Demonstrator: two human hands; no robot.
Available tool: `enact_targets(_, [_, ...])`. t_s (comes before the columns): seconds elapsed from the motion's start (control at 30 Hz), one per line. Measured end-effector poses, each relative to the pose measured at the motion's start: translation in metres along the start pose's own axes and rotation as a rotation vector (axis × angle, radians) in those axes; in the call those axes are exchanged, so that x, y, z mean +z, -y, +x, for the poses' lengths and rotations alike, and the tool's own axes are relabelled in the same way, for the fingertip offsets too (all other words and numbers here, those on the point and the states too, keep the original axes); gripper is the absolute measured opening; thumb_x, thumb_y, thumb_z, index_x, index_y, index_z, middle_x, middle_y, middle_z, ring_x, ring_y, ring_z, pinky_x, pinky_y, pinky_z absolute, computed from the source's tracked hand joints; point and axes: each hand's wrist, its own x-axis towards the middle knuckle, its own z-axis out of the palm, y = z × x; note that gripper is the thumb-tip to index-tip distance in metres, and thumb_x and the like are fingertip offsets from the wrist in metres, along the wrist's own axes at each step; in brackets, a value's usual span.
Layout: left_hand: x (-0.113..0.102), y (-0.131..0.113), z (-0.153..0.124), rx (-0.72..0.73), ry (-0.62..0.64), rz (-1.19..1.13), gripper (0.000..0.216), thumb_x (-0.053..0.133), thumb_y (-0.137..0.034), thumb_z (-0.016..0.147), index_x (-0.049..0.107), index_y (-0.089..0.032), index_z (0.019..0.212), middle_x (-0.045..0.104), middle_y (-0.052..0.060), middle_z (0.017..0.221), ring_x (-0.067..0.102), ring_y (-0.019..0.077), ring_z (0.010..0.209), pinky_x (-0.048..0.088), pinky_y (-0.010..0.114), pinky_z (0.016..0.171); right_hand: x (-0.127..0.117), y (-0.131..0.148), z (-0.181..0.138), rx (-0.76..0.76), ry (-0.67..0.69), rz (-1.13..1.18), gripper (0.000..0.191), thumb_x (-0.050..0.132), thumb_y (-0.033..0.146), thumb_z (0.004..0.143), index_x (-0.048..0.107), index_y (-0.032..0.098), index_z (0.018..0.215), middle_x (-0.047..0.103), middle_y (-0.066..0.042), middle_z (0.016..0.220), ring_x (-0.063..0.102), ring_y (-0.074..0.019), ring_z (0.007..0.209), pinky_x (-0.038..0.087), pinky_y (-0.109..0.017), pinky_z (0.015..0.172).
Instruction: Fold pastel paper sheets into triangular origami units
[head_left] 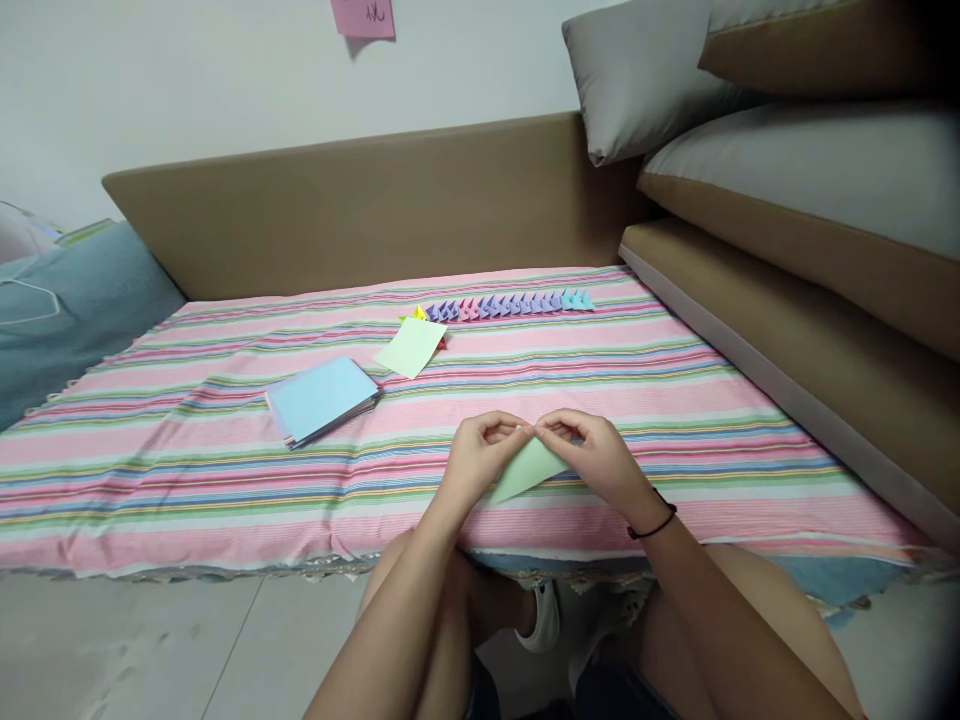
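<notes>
A light green sheet of paper (527, 470), apparently folded to a triangle, is held above the striped cloth. My left hand (484, 447) pinches it near its top corner, thumb and fingers closed. Right beside it, my right hand (589, 450) pinches the same corner, and the two thumbs nearly meet. Part of the paper is hidden behind my fingers. Farther back lies a loose pale green sheet (412, 347). To the left sits a stack of coloured paper (324, 398) with a light blue sheet on top.
A row of folded paper pieces (517, 305) in purple, pink and light blue runs along the back of the striped cloth (225, 400). Small yellow and red pieces show around the pale green sheet. Grey and brown cushions (810, 190) are piled at the right.
</notes>
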Motion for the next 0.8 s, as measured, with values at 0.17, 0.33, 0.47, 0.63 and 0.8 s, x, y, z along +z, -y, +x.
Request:
enact_targets(0.17, [-0.005,-0.002,0.0,0.068,-0.15,0.024,0.018,0.071,-0.031,0.065,0.07,-0.014,0.067,0.066,0.003,0.064,0.056,0.0119,0.056,0.04,0.022,0.053,-0.004,0.002,0.001,0.024,0.007,-0.009,0.017,0.056,0.033,0.079,0.064,0.017,0.077,0.064,-0.003,0.077,0.058,-0.0169,0.073,0.045,-0.027,0.067])
enact_targets(0.33, [-0.028,0.0,0.005,0.076,-0.315,-0.103,0.024,0.073,-0.034,0.065,0.069,-0.013,0.074,0.066,0.002,0.065,0.057,0.0117,0.059,0.043,0.022,0.057,-0.032,-0.009,0.001,0.094,-0.091,-0.056,0.02,0.06,0.036,0.076,0.064,0.016,0.075,0.064,-0.005,0.073,0.057,-0.0179,0.07,0.044,-0.03,0.065])
enact_targets(0.47, [-0.029,0.003,0.006,0.016,-0.368,-0.216,0.026,0.074,-0.036,0.064,0.068,-0.013,0.075,0.066,0.002,0.067,0.058,0.011,0.061,0.045,0.022,0.058,-0.035,-0.006,0.0,0.144,-0.146,0.068,0.026,0.063,0.041,0.074,0.066,0.016,0.078,0.068,-0.008,0.082,0.061,-0.0204,0.079,0.048,-0.034,0.074])
enact_targets(0.63, [-0.011,0.004,0.007,-0.137,-0.329,-0.476,0.026,0.079,-0.029,0.058,0.069,-0.013,0.076,0.068,0.002,0.073,0.06,0.0097,0.065,0.049,0.021,0.061,-0.003,0.007,-0.001,0.201,0.158,0.422,0.037,0.068,0.042,0.072,0.064,0.017,0.098,0.069,-0.006,0.089,0.066,-0.0193,0.081,0.054,-0.033,0.071])
enact_targets(0.8, [-0.005,0.005,0.006,-0.257,-0.245,-0.604,0.022,0.078,-0.018,0.06,0.067,-0.014,0.08,0.067,0.001,0.07,0.062,0.0086,0.061,0.05,0.019,0.06,0.012,0.007,-0.002,0.18,0.117,0.551,0.029,0.071,0.039,0.069,0.064,0.018,0.088,0.069,-0.003,0.082,0.065,-0.015,0.069,0.055,-0.031,0.069])
